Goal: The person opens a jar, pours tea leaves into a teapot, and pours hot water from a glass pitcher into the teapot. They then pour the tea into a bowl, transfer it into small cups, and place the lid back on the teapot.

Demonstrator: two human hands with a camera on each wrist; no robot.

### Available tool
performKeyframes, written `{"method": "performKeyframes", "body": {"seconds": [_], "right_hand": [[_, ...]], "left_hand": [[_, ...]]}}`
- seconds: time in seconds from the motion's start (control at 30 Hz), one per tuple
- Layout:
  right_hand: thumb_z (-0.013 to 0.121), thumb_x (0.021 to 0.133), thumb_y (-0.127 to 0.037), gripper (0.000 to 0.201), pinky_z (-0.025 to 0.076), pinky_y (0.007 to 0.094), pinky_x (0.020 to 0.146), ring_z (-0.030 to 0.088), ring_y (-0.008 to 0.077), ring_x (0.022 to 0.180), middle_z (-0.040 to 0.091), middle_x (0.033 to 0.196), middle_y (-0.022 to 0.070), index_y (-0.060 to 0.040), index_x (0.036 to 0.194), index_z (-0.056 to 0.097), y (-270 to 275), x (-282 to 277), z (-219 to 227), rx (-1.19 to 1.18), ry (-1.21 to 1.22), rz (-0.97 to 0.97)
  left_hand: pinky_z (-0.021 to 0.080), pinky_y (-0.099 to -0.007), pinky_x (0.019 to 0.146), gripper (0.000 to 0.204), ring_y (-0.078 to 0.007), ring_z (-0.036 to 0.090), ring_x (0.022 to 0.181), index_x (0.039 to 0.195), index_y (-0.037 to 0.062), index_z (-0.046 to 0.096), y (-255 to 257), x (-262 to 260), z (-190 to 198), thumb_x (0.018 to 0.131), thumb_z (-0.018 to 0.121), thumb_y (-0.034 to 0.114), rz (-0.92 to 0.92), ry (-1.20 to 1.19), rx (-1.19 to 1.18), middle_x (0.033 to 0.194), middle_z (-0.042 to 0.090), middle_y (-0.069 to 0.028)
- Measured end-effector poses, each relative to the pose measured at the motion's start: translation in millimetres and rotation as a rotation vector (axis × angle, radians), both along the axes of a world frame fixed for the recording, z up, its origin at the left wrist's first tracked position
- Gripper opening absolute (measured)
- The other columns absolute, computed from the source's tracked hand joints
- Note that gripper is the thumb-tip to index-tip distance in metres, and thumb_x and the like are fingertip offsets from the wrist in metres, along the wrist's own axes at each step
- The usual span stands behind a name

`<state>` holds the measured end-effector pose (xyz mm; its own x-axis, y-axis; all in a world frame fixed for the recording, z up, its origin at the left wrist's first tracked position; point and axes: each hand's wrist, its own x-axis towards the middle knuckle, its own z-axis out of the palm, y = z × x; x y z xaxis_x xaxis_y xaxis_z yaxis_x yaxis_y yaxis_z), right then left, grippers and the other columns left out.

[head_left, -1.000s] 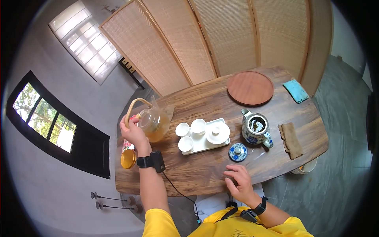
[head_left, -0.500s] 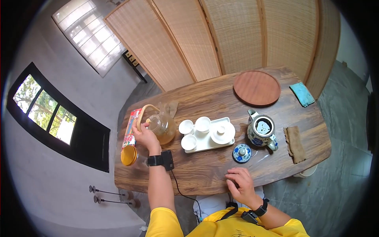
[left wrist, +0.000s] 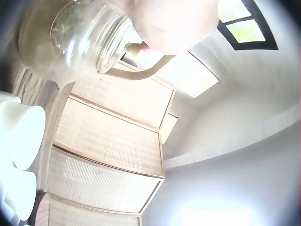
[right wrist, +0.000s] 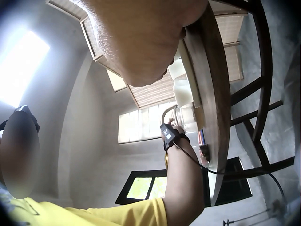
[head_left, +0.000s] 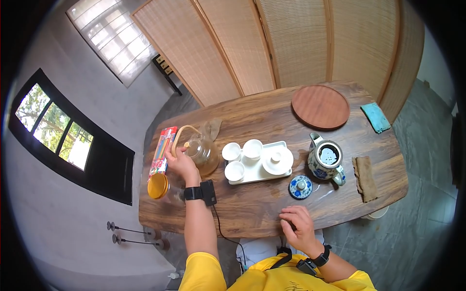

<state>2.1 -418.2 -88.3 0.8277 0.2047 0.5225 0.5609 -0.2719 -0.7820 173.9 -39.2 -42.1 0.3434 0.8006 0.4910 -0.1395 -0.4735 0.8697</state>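
Note:
In the head view the left hand [head_left: 183, 165] curls round the cane handle [head_left: 178, 136] of a glass teapot [head_left: 204, 157] holding amber liquid. Its thumb side is by the lid knob, also visible in the left wrist view beneath the hand [left wrist: 164, 23]. The teapot looks upright beside the white tray [head_left: 252, 177], which bears a white lidded bowl [head_left: 277, 164]; several white cups [head_left: 235, 170] stand at its left. The right hand [head_left: 300, 229] rests near the table's front edge, fingers loosely bent, holding nothing. Beyond it are a blue-and-white lid [head_left: 300, 187] and the lidless teapot [head_left: 323, 160].
A gold-lidded jar [head_left: 158, 186] and a colourful packet [head_left: 162, 153] lie left of the left hand. A round wooden tray [head_left: 320, 107], turquoise cloth [head_left: 375, 118] and brown cloth [head_left: 365, 179] are on the right. A cable [head_left: 221, 225] hangs from the left wrist.
The head view has shifted, moving the scene rightward. The left hand and glass teapot have moved slightly nearer the cups, uncovering the packet. The right hand keeps its pose.

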Motion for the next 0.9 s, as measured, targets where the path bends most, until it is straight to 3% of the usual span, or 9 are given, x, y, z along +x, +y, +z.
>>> {"method": "performKeyframes", "body": {"seconds": [0.1, 0.2, 0.43, 0.47, 0.57, 0.63, 0.7, 0.8, 0.9], "right_hand": [[0.072, 0.086, -0.001, 0.017, 0.053, 0.0438, 0.093, 0.066, 0.0365, 0.106, 0.073, 0.111, 0.0161, -0.0016, 0.102, 0.073, -0.2, 0.7, 0.4, -0.004, 0.000, 0.000], [0.072, 0.086, -0.001, 0.016, 0.053, 0.0439, 0.093, 0.066, 0.0366, 0.105, 0.073, 0.110, 0.0161, -0.0016, 0.102, 0.073, 0.0, 0.9, 0.7, -0.006, 0.004, 0.005], [0.075, 0.084, -0.001, 0.017, 0.054, 0.0445, 0.092, 0.067, 0.0362, 0.103, 0.073, 0.109, 0.0146, -0.0023, 0.101, 0.074, 1.1, 1.1, -0.6, -0.017, -0.020, -0.022], [0.075, 0.085, -0.001, 0.016, 0.054, 0.0447, 0.092, 0.067, 0.0362, 0.103, 0.073, 0.109, 0.0146, -0.0024, 0.101, 0.075, -0.3, 1.5, 0.0, -0.006, -0.019, -0.010], [0.075, 0.087, -0.003, 0.015, 0.055, 0.0435, 0.091, 0.067, 0.0354, 0.103, 0.073, 0.110, 0.0142, -0.0022, 0.102, 0.075, -1.2, 0.8, -3.8, -0.004, -0.021, -0.034], [0.075, 0.088, -0.004, 0.015, 0.055, 0.0424, 0.091, 0.067, 0.0348, 0.102, 0.073, 0.110, 0.0139, -0.0021, 0.102, 0.075, -1.4, 0.3, -3.8, 0.004, -0.010, -0.022], [0.075, 0.088, -0.004, 0.016, 0.055, 0.0413, 0.088, 0.068, 0.0338, 0.100, 0.072, 0.109, 0.0140, -0.0022, 0.104, 0.075, -2.4, -0.6, -2.1, -0.003, -0.004, -0.042], [0.075, 0.089, -0.006, 0.018, 0.056, 0.0406, 0.082, 0.068, 0.0333, 0.095, 0.070, 0.105, 0.0139, -0.0032, 0.107, 0.074, -1.0, -0.2, 0.9, 0.035, 0.091, -0.058], [0.075, 0.089, -0.008, 0.023, 0.056, 0.0414, 0.075, 0.068, 0.0340, 0.092, 0.066, 0.104, 0.0136, -0.0056, 0.112, 0.072, -8.7, 15.2, 8.5, -0.044, 0.086, -0.168]], "left_hand": [[0.052, -0.0356, 0.098, 0.030, -0.0212, 0.069, 0.100, 0.131, -0.0016, 0.062, 4.3, 2.5, -3.8, 0.101, 0.055, 0.001, -0.056, -0.087, -0.120, 0.113, 0.074, -0.0118], [0.051, -0.0354, 0.102, 0.032, -0.0233, 0.067, 0.113, 0.134, -0.0028, 0.059, 11.4, 2.8, -11.9, 0.103, 0.057, 0.004, -0.006, -0.059, -0.062, 0.130, 0.068, -0.0148], [0.038, -0.0435, 0.119, 0.046, -0.0351, 0.056, 0.136, 0.145, -0.0095, 0.051, 32.3, 1.4, -47.4, 0.104, 0.057, 0.011, 0.006, 0.031, 0.092, 0.146, 0.060, -0.0251], [0.038, -0.0431, 0.119, 0.046, -0.0352, 0.056, 0.137, 0.145, -0.0110, 0.051, 15.2, -9.4, -29.3, 0.105, 0.057, 0.012, -0.046, 0.100, -0.008, 0.146, 0.059, -0.0272], [0.035, -0.0425, 0.121, 0.057, -0.0339, 0.050, 0.142, 0.155, -0.0105, 0.040, 18.3, -9.8, -37.5, 0.108, 0.056, 0.017, -0.152, 0.016, -0.089, 0.157, 0.048, -0.0266], [0.031, -0.0456, 0.124, 0.057, -0.0377, 0.041, 0.149, 0.157, -0.0078, 0.039, 7.8, -14.9, -34.4, 0.108, 0.056, 0.016, -0.051, 0.083, 0.056, 0.162, 0.042, -0.0269], [0.031, -0.0479, 0.124, 0.054, -0.0390, 0.042, 0.148, 0.155, -0.0069, 0.042, -29.3, -31.4, -12.8, 0.107, 0.057, 0.013, 0.032, 0.127, 0.198, 0.160, 0.043, -0.0259], [0.033, -0.0485, 0.123, 0.051, -0.0381, 0.044, 0.146, 0.151, -0.0065, 0.046, -57.0, -54.6, -10.5, 0.104, 0.060, 0.008, 0.029, 0.013, 0.485, 0.157, 0.046, -0.0241], [0.036, -0.0489, 0.120, 0.044, -0.0376, 0.048, 0.143, 0.143, -0.0057, 0.052, -94.6, -90.9, -15.6, 0.101, 0.062, 0.004, -0.103, 0.004, 0.576, 0.151, 0.052, -0.0211]]}}
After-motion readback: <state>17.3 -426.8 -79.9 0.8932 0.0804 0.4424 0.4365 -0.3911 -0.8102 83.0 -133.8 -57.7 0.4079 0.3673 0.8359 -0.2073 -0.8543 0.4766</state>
